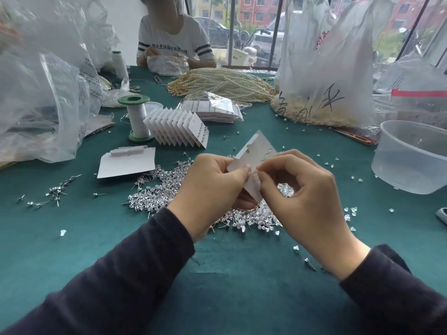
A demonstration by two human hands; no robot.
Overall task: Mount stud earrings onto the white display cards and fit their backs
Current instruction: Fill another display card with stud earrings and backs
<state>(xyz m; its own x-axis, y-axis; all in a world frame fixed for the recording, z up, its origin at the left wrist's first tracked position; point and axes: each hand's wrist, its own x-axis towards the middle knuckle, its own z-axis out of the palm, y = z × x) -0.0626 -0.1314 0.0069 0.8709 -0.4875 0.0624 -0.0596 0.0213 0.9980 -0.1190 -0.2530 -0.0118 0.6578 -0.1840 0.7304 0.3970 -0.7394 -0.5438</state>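
A white display card (257, 151) is held tilted above the green table. My left hand (212, 187) pinches its left edge between thumb and fingers. My right hand (300, 189) pinches something tiny against the card's lower part; the item itself is hidden by my fingertips. Below both hands lies a heap of silver stud earrings (159, 187) mixed with clear earring backs (256, 221). A stack of blank white cards (127, 163) lies to the left, and a fanned row of filled cards (179, 128) stands behind it.
A clear plastic tub (411, 155) stands at the right. A green-capped thread spool (136, 118) stands left of the filled cards. Pearl strands (225, 84) and plastic bags (326, 68) crowd the back, where another person sits. Loose studs (55, 191) scatter left.
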